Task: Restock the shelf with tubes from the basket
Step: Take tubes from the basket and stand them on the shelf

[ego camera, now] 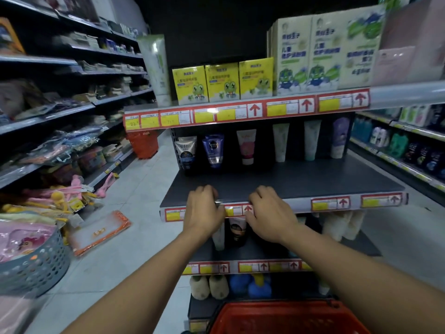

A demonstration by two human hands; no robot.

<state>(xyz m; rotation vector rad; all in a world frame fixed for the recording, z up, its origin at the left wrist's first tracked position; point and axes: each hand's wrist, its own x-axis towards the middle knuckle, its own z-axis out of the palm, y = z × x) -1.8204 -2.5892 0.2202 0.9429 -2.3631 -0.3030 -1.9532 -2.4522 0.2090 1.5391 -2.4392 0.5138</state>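
Observation:
My left hand (203, 210) and my right hand (271, 213) sit side by side at the front edge of the dark middle shelf (301, 179). Their fingers are curled onto its red and yellow label strip (330, 204), and neither holds a tube. Several tubes stand in a row at the back of this shelf, among them a white and blue one (186, 151), a dark blue one (213, 150), a pink one (246, 145) and a purple one (340, 137). The red basket (284, 319) is below my arms at the bottom edge, its contents out of sight.
Yellow frog boxes (222, 81) and taller pale boxes fill the shelf above. More tubes stand on the shelf below. A grey perforated basket (36, 268) and an orange pack (98, 232) lie on the floor at left. An orange basket (143, 143) stands further down the aisle.

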